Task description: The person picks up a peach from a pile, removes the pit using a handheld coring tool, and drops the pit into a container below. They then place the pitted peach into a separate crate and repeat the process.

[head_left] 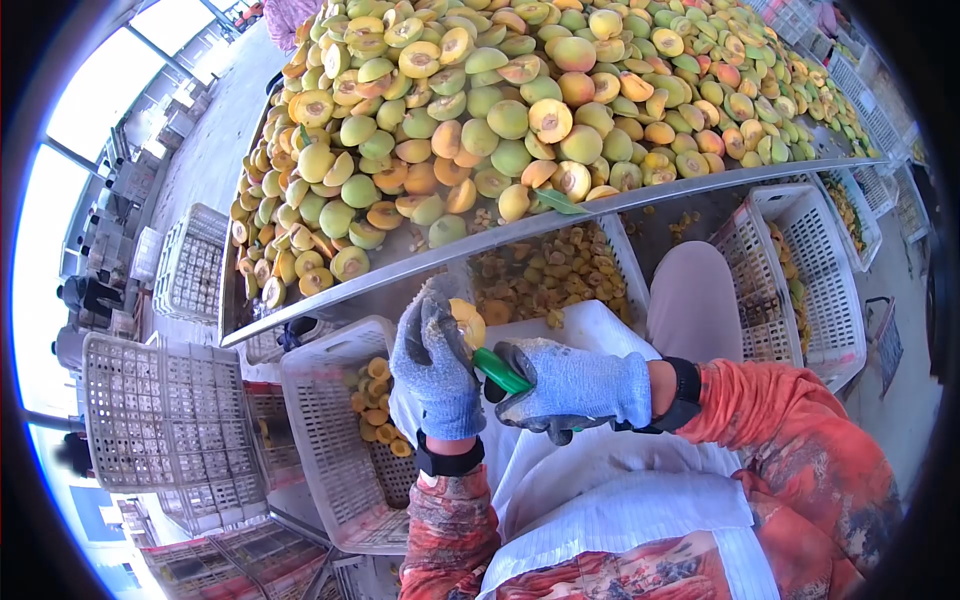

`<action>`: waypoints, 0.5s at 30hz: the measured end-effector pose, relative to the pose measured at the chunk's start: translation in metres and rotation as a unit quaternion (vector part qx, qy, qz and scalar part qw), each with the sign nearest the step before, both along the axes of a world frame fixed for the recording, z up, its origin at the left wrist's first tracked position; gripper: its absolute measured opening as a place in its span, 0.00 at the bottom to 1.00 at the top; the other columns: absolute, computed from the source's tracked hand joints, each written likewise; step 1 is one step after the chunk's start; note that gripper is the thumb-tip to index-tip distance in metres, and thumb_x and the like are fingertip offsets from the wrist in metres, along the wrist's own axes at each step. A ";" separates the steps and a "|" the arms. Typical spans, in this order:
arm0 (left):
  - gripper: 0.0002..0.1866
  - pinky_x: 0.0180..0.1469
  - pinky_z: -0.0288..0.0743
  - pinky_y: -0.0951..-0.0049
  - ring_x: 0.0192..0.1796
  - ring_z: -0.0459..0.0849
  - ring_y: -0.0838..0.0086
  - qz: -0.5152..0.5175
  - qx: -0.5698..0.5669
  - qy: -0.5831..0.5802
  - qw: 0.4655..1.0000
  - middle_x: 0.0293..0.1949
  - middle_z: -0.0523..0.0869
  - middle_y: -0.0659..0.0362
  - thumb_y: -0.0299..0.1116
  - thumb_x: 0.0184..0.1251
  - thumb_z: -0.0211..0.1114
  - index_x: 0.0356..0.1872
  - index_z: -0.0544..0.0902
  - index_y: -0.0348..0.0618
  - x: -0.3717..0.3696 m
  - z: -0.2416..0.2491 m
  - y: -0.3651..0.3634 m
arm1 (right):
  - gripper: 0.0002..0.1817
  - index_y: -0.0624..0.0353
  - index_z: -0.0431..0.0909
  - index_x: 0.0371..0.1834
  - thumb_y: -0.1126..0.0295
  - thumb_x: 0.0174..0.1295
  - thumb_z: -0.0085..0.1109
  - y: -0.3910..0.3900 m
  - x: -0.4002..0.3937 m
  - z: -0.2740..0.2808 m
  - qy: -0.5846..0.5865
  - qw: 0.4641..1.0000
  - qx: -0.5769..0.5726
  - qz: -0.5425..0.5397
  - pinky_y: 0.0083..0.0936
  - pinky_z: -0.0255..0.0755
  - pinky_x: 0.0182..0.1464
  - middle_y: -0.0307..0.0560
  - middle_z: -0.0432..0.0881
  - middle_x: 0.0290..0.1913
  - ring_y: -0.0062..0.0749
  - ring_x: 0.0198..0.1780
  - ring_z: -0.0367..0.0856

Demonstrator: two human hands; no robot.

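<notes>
Gloved in blue and grey, my left hand (437, 362) holds a cut yellow fruit half (467, 323) between thumb and fingers, its cut face toward my right hand. My right hand (570, 385), in a matching glove, is wrapped round a green-handled tool (502, 370). The tool's front end is at the fruit; its tip is hidden. Both hands are above my lap, in front of the metal table rim (400, 275). Beyond the rim lies a large heap of green and orange fruit (480, 137), much of it cut in halves.
A white crate (336, 450) with hollowed fruit pieces stands at the left. A crate of small scraps (560, 265) sits under the table edge. More crates (835, 285) stand at the right, and stacked crates (165, 412) at the far left. Part of another person (290, 18) shows at the top.
</notes>
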State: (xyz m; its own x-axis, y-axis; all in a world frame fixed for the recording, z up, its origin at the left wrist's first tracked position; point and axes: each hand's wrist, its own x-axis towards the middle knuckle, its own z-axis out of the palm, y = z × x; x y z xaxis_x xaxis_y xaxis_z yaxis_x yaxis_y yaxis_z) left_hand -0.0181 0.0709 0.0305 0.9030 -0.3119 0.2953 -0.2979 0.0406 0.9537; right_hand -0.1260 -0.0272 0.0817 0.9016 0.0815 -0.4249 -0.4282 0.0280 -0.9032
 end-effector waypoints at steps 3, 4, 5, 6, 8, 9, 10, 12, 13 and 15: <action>0.17 0.40 0.71 0.79 0.38 0.78 0.76 -0.043 -0.012 0.015 0.999 0.37 0.83 0.55 0.37 0.64 0.54 0.42 0.79 0.31 -0.002 -0.001 0.001 | 0.11 0.59 0.68 0.36 0.71 0.51 0.55 -0.005 -0.002 -0.018 0.029 0.994 0.108 -0.010 0.20 0.61 0.13 0.39 0.67 0.16 0.24 0.13 0.66; 0.16 0.44 0.72 0.78 0.41 0.79 0.74 -0.077 0.027 0.105 0.991 0.40 0.82 0.55 0.36 0.66 0.54 0.45 0.78 0.33 -0.004 0.008 0.006 | 0.12 0.59 0.68 0.37 0.70 0.51 0.58 -0.013 -0.003 -0.020 0.028 0.987 0.158 0.012 0.19 0.63 0.13 0.39 0.69 0.18 0.22 0.13 0.67; 0.16 0.44 0.72 0.78 0.41 0.79 0.74 -0.078 0.029 0.106 0.991 0.40 0.82 0.55 0.36 0.66 0.54 0.45 0.78 0.33 -0.001 0.012 0.009 | 0.14 0.60 0.69 0.38 0.68 0.52 0.61 -0.020 -0.003 -0.022 0.027 0.978 0.205 0.035 0.18 0.64 0.13 0.39 0.71 0.19 0.20 0.13 0.68; 0.15 0.42 0.72 0.79 0.39 0.79 0.76 -0.152 0.024 0.170 0.973 0.38 0.83 0.56 0.35 0.66 0.54 0.44 0.79 0.34 0.004 0.016 0.012 | 0.15 0.62 0.69 0.39 0.68 0.51 0.62 -0.021 -0.002 -0.029 0.011 0.980 0.189 0.068 0.18 0.65 0.12 0.41 0.71 0.20 0.22 0.13 0.69; 0.13 0.36 0.71 0.81 0.33 0.78 0.81 -0.182 0.059 0.152 0.970 0.33 0.83 0.59 0.34 0.65 0.53 0.40 0.81 0.36 0.009 0.008 0.009 | 0.16 0.63 0.70 0.39 0.68 0.51 0.62 -0.022 -0.002 -0.035 0.012 0.980 0.189 0.067 0.18 0.65 0.12 0.41 0.71 0.20 0.22 0.13 0.69; 0.13 0.36 0.71 0.81 0.33 0.78 0.81 -0.183 0.059 0.153 0.969 0.33 0.83 0.59 0.34 0.65 0.53 0.40 0.81 0.36 0.011 0.007 0.006 | 0.16 0.63 0.70 0.39 0.68 0.51 0.62 -0.022 -0.002 -0.038 0.014 0.979 0.190 0.067 0.17 0.65 0.12 0.41 0.71 0.21 0.22 0.14 0.70; 0.13 0.36 0.71 0.80 0.32 0.78 0.81 -0.186 0.128 0.111 0.968 0.33 0.83 0.59 0.33 0.65 0.51 0.39 0.82 0.37 0.015 0.008 0.002 | 0.16 0.63 0.70 0.39 0.68 0.51 0.62 -0.020 -0.004 -0.042 0.015 0.979 0.190 0.066 0.17 0.65 0.12 0.41 0.71 0.21 0.22 0.14 0.70; 0.15 0.36 0.70 0.79 0.32 0.77 0.80 -0.196 0.217 0.075 0.953 0.30 0.83 0.60 0.34 0.65 0.49 0.36 0.82 0.37 0.021 0.010 -0.002 | 0.19 0.59 0.71 0.38 0.61 0.47 0.63 -0.011 -0.009 -0.051 -0.014 0.954 0.298 0.008 0.13 0.59 0.16 0.35 0.69 0.23 0.17 0.16 0.65; 0.15 0.36 0.70 0.79 0.32 0.77 0.80 -0.200 0.219 0.076 0.952 0.30 0.83 0.60 0.34 0.65 0.49 0.36 0.82 0.37 0.020 0.008 -0.005 | 0.19 0.59 0.71 0.38 0.61 0.47 0.63 -0.008 -0.011 -0.055 -0.014 0.954 0.300 0.004 0.13 0.59 0.16 0.35 0.69 0.23 0.17 0.16 0.65; 0.15 0.34 0.70 0.80 0.30 0.77 0.80 -0.201 0.118 0.051 0.971 0.29 0.83 0.60 0.35 0.66 0.49 0.36 0.83 0.38 0.021 0.004 -0.012 | 0.21 0.65 0.72 0.43 0.66 0.48 0.65 -0.006 -0.010 -0.060 -0.026 0.893 0.446 -0.048 0.16 0.64 0.12 0.40 0.73 0.25 0.20 0.15 0.70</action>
